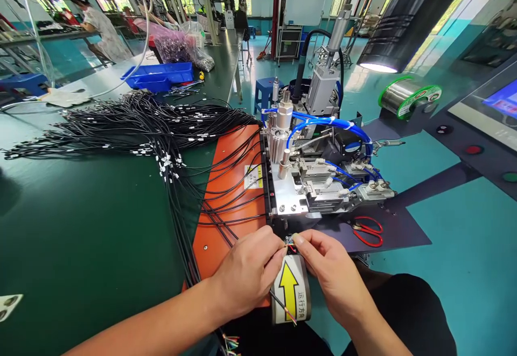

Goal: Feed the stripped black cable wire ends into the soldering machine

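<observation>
My left hand (252, 264) is closed in a pinch around a black cable, close to its stripped end. Thin coloured wires (291, 244), red among them, show between my two hands. The fingertips of my right hand (333, 270) are pressed together on those wires. Below my left hand a second black cable (280, 298) sticks out with its coloured wire ends fanned. Under both hands is a rounded block with a yellow arrow (288, 286). Just beyond them stands a metal machine (319, 178) with blue air tubes, several black cables leading to its left edge.
A large heap of black cables (153, 119) with white connectors covers the green bench (100, 227) and drapes over an orange plate (226, 183). Red-handled scissors (368, 231) lie right of the machine. A solder spool (407, 97), a lamp (407, 22) and a control panel (480, 140) stand right.
</observation>
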Available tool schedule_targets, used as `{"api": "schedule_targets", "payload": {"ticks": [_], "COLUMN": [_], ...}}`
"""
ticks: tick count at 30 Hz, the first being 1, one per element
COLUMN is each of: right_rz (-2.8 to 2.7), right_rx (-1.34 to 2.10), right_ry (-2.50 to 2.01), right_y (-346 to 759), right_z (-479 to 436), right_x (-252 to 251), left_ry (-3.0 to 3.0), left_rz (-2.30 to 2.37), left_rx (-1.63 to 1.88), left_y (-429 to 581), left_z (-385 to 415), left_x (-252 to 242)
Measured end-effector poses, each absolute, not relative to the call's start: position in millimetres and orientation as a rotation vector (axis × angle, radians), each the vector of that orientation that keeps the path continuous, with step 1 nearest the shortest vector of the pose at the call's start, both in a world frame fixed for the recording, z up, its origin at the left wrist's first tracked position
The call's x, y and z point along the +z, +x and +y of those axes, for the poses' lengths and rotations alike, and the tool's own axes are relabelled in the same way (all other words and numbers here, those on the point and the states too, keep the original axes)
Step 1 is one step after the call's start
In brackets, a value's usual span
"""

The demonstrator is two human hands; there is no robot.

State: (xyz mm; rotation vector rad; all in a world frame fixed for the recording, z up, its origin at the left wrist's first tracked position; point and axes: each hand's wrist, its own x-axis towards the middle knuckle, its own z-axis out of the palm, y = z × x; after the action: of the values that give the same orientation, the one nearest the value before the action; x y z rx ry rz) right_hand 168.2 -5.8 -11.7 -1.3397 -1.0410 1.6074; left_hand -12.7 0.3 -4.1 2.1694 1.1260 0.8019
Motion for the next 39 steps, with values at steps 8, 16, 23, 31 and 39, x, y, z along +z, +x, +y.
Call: {"api": "schedule_targets", "payload": {"ticks": [8,16,23,31,39], "right_rz": [-1.147,-1.187,-1.201,-1.160,-1.143], "right_rx": [1.525,1.356,1.304,1.327,1.313], "right_ry": [-1.386,-1.467,-1.501,-1.490,-1.484], "right_y": [170.6,171.9,171.8,171.8,170.5], "right_z": [-5.7,-2.6,-1.1,-1.3,-0.6], "right_x": [-15.5,-26.1,-28.6,-30.3,-28.3], "left_ry": [2.258,2.210,2.272,2.303,2.284], "left_rz": [1.142,1.117,1.143,1.155,1.167], "left_rx": [0.763,0.779,0.825,0.834,0.827], "left_y": [-13.8,-23.1,-21.4,-20.9,-20.8], "left_z": [0.6,2.7,5.8,5.8,5.3], "left_x": [-2.5,1.8,-4.4,-5.3,-5.4]}}
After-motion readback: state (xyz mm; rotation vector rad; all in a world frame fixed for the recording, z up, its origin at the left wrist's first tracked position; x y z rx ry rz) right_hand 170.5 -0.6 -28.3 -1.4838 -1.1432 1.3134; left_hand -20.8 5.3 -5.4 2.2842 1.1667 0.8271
